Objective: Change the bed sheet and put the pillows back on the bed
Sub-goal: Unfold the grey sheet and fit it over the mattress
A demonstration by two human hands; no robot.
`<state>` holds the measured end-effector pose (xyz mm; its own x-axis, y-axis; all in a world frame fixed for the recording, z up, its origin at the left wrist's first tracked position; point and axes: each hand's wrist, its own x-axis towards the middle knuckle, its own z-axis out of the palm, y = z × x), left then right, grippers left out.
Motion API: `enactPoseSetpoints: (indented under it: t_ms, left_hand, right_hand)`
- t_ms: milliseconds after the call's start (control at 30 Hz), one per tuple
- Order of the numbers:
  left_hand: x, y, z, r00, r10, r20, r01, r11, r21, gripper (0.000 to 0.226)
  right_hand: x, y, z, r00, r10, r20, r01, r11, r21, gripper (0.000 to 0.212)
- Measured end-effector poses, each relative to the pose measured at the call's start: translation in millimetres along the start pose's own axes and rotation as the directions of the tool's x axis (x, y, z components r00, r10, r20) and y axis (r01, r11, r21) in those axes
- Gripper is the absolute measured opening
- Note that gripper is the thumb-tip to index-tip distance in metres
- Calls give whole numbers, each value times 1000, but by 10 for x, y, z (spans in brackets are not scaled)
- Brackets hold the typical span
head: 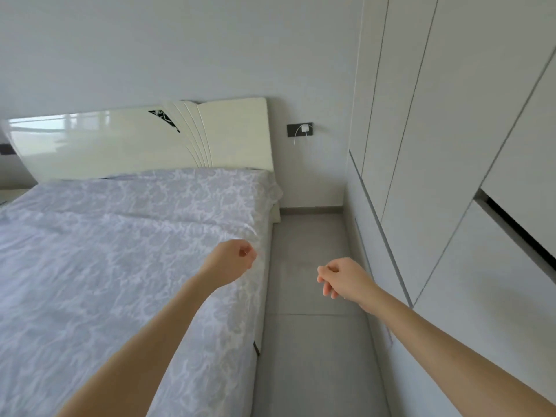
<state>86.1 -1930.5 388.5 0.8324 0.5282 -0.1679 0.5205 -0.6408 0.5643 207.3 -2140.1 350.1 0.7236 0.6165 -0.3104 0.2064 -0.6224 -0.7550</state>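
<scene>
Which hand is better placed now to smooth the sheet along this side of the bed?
Likely the left hand: it is over the sheet at the bed's edge, while the right hand is over the floor near the wardrobe.

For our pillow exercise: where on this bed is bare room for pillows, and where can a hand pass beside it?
The sheet below the headboard is bare. The floor strip between sheet and wardrobe is free but narrow; the right hand hangs over it, the left hand over the sheet's edge.
</scene>
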Motion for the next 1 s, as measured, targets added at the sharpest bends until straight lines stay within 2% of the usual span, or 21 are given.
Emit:
enactPoseSetpoints:
  t_ms: [300, 500, 700, 900, 1000]
  left_hand:
    - [2136, -221, -366, 975, -210, -75, 212, 977, 9, 32]
    - [3988, -485, -561, 965, -254, -60, 252, 967, -35, 25]
    - [5792, -608, -635, 954, -299, -40, 298, 954, -31, 33]
    - [7270, -719, -523, 909, -415, -33, 412, 909, -61, 27]
    - [7985, -871, -413, 865, -500, -42, 494, 864, -101, 26]
  right_hand:
    - [2508, -581, -517, 998, -54, 28, 55, 998, -15, 31]
    - [4278, -881, -728, 999, -50, 18, 50, 998, -28, 29]
    - [5924, -1099, -1057, 1000, 9, -11, -10, 997, -78, 29]
    - [7572, -1171, -1172, 997, 65, 36, -62, 995, -79, 31]
    - [8526, -1195, -1097, 994, 81, 73, -76, 994, -73, 36]
